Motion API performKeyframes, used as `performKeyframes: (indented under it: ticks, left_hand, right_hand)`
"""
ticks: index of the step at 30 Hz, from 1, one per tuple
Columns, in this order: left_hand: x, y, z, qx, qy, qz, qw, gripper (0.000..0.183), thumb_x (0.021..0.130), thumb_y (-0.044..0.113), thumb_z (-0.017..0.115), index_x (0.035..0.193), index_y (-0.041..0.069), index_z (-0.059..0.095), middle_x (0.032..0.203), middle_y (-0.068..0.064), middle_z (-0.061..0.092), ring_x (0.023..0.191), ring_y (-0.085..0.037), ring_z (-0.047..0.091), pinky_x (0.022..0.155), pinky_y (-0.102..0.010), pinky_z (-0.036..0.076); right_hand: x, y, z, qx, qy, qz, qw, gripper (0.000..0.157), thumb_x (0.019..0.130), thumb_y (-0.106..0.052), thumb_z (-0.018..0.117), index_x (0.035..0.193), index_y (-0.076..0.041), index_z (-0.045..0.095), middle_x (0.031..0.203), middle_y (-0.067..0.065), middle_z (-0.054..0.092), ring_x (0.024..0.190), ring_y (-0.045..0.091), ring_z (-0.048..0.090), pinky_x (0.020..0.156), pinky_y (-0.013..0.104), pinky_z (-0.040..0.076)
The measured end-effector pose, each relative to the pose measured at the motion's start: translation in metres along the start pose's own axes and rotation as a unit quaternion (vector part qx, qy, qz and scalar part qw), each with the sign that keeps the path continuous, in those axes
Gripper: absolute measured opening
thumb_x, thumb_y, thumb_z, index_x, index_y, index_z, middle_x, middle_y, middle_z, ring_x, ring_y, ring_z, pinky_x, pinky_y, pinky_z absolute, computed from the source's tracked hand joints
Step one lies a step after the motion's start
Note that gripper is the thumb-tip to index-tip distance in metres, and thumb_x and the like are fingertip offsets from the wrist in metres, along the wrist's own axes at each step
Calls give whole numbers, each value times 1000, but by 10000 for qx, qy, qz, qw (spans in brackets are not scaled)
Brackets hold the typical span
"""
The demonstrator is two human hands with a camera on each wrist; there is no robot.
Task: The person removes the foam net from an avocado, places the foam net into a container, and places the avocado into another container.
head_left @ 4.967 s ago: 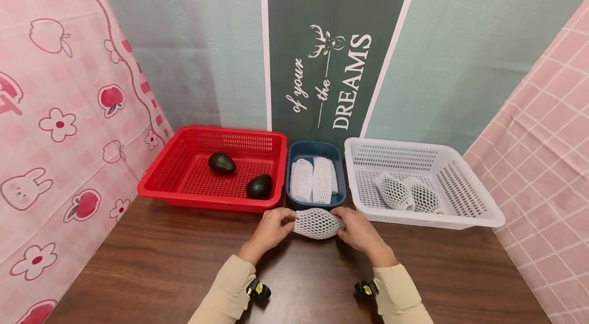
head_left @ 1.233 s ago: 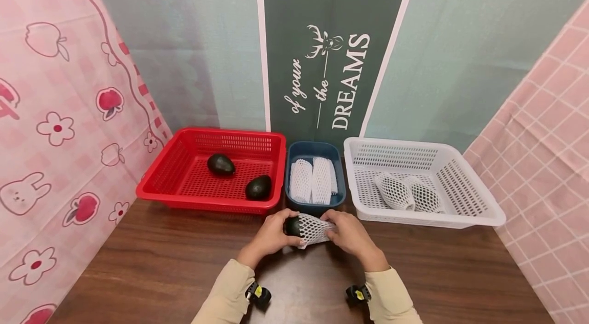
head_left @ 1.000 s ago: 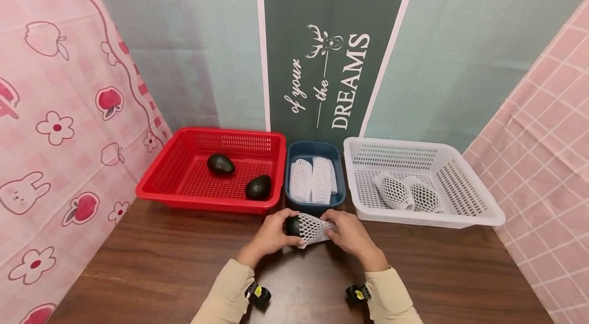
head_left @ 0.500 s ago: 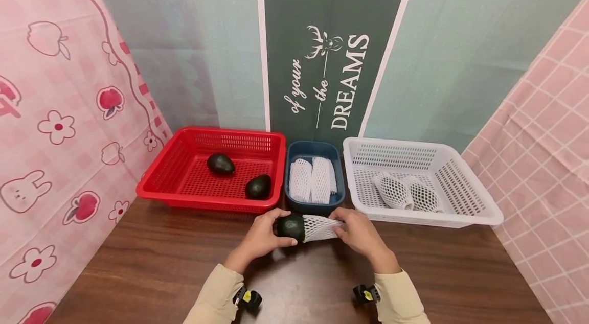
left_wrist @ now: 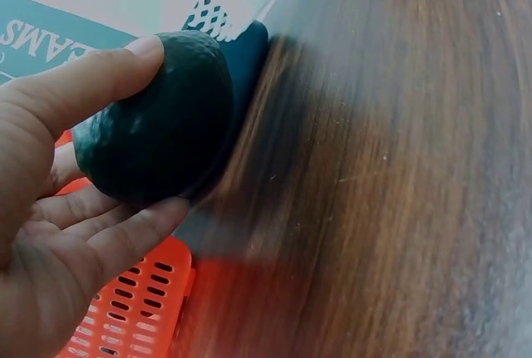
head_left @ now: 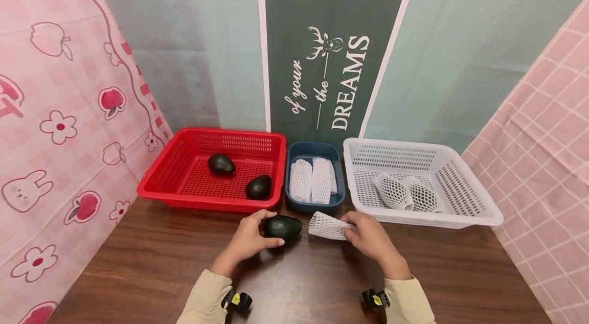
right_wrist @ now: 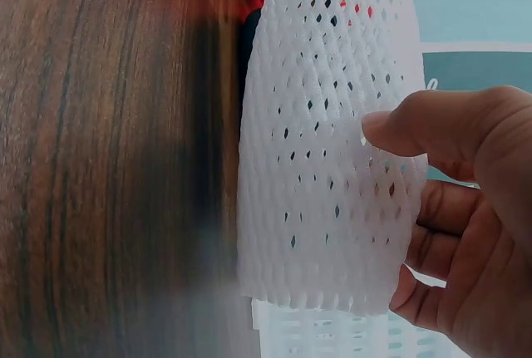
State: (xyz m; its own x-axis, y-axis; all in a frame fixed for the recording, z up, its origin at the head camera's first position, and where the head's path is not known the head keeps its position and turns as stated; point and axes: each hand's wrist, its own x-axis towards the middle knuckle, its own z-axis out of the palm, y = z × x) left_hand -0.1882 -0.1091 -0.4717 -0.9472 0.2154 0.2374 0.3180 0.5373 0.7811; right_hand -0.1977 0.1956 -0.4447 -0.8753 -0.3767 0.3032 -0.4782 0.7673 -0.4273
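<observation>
My left hand (head_left: pixel 247 238) holds a dark green avocado (head_left: pixel 282 227) between thumb and fingers, in front of the red basket. In the left wrist view the avocado (left_wrist: pixel 162 121) is bare, with the thumb on one side and fingertips below it. My right hand (head_left: pixel 370 238) pinches a white foam net sleeve (head_left: pixel 327 226) at its right end. Seen from the right wrist, the sleeve (right_wrist: pixel 328 150) is flattened, with the thumb on its face and the other fingers behind its edge. A small gap separates avocado and sleeve.
A red basket (head_left: pixel 184 200) holds two bare avocados. Beside it, a blue bin (head_left: pixel 315 207) contains several white net sleeves (head_left: pixel 301 181). On the right, a white basket (head_left: pixel 428 219) has two net-wrapped avocados (head_left: pixel 394 192) inside. All stand on a brown wooden table (head_left: pixel 294 283) before hanging cloths.
Earlier the net sleeve covered the avocado. It has been drawn off to the right by my right hand, while my left hand has moved left with the bare avocado. The baskets are unchanged.
</observation>
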Motion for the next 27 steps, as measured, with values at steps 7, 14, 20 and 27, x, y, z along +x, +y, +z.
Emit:
performKeyframes:
  ticks: [7,14,20,27]
  left_hand:
    - [-2,1,3,32,-7,120,9999,56,60,29,88,108,13,63,103,1,64,88,-15,57,77,-34,45]
    - [-12,5,-6,-180,183,106,9996,56,58,22,89,107,13,63,103,1,64,83,-13,59,72,-32,48]
    - [-17,6,-18,-256,183,-102,9995,57,58,18,89,108,14,63,105,1,63,84,-13,61,73,-29,49]
    - [-22,2,-31,-185,259,-232,9992,58,58,18,89,109,11,63,106,0,63,86,-14,62,74,-29,50]
  right_hand:
    - [-2,-1,2,-85,17,-79,9999,17,73,-3,74,82,-13,64,75,-6,57,68,12,52,63,33,44]
    - [5,-11,-2,33,-24,-209,9998,14,74,-5,73,83,-11,65,74,-7,55,66,10,49,60,29,43]
    - [16,-20,-8,136,112,-489,9986,11,74,-7,75,82,-8,67,70,-8,44,63,9,41,54,25,36]
    - [35,-26,-14,508,193,-343,9979,22,76,-3,75,96,0,67,71,-5,50,61,9,45,55,26,40]
